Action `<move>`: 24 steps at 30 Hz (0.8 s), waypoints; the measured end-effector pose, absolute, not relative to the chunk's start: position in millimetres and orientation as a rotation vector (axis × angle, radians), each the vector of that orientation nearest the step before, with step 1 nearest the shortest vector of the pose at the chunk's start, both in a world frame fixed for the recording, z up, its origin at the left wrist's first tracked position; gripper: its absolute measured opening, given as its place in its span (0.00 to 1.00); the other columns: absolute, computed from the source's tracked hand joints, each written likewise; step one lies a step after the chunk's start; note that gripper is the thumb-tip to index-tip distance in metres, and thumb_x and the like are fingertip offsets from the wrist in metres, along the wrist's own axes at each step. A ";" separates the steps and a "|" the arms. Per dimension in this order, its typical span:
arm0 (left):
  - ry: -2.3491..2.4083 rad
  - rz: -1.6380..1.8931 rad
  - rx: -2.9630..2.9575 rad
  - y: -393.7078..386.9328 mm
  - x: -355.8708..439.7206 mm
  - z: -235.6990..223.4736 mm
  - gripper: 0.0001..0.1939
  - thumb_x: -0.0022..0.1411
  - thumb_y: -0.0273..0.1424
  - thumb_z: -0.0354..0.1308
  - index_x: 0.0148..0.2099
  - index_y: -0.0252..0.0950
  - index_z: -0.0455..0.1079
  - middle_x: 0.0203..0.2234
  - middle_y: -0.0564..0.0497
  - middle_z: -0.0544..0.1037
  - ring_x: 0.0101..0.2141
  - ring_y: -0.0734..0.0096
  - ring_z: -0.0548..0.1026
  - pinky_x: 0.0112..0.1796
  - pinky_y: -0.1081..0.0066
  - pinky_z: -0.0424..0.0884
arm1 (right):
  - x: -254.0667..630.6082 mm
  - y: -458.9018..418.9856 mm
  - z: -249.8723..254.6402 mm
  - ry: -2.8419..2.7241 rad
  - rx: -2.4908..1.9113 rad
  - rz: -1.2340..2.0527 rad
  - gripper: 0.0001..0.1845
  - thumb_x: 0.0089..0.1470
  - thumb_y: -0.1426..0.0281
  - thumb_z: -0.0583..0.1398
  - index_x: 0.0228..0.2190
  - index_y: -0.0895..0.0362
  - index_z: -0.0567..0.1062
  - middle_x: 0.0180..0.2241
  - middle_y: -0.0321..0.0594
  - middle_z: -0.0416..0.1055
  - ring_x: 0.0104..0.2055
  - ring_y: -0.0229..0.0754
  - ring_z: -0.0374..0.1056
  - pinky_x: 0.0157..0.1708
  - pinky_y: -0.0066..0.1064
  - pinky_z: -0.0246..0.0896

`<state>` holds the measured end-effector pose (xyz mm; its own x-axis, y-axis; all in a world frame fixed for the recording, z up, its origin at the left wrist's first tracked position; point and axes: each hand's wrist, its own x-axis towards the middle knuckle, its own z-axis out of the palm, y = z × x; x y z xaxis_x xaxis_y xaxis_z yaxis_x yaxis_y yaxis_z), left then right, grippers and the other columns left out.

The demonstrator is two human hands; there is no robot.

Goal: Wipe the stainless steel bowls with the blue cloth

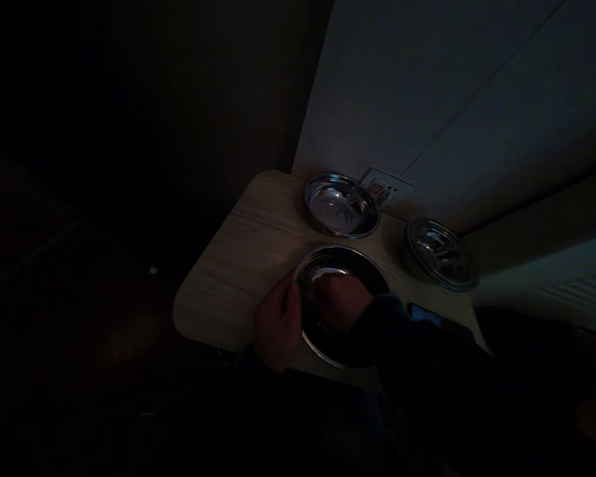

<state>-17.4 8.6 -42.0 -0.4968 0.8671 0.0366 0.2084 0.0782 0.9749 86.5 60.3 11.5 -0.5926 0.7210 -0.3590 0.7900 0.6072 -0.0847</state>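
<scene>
- Left grip [280,323] pinches the rim of the nearest shiny round metal bowl [365,268], toward the front of the pale wood-grained worktop [228,278]. Right grip [340,301]?
- Down inside the bowl; can't make out whether it's clutching anything (too dark).
- Handling?
- Likely light, stiff, slick if wet. Hold opposite sides of the rim, not the smooth wall.

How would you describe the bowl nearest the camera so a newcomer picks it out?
Find the pale tabletop beside the wall. On its near side sits a round metal bowl, in front of the bowl by the socket and left of the right-end bowl. Only this one has the left hand at its rim and the right hand inside.
</scene>
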 end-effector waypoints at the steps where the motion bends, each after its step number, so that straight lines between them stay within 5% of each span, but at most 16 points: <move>1: 1.783 1.456 1.053 8.6 -17.5 -41.7 0.16 0.59 0.33 0.48 0.44 0.34 0.71 0.39 0.47 0.77 0.40 0.67 0.75 0.42 0.70 0.70 | 86.5 60.5 11.3 2.552 1.229 -0.345 0.13 0.53 0.72 0.50 0.33 0.61 0.74 0.35 0.47 0.72 0.39 0.43 0.67 0.37 0.29 0.56; 19: 1.781 1.422 1.086 8.8 -17.7 -40.3 0.16 0.60 0.31 0.46 0.46 0.34 0.71 0.40 0.49 0.77 0.41 0.69 0.74 0.42 0.72 0.70 | 79.3 82.5 1.2 2.507 1.469 -0.313 0.13 0.53 0.70 0.50 0.32 0.58 0.74 0.35 0.46 0.73 0.37 0.44 0.68 0.34 0.30 0.57; 24: 1.805 1.400 1.055 9.1 -17.2 -41.7 0.17 0.60 0.32 0.46 0.46 0.33 0.70 0.41 0.47 0.77 0.42 0.68 0.74 0.42 0.71 0.70 | 79.9 73.1 0.8 2.621 1.239 -0.439 0.12 0.52 0.71 0.51 0.32 0.60 0.74 0.34 0.46 0.73 0.38 0.42 0.68 0.36 0.28 0.56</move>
<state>-17.2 9.1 -41.7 -0.4926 0.8703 0.0024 0.2191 0.1214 0.9681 79.9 73.1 0.8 -0.6252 0.7160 -0.3107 0.7782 0.6026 -0.1770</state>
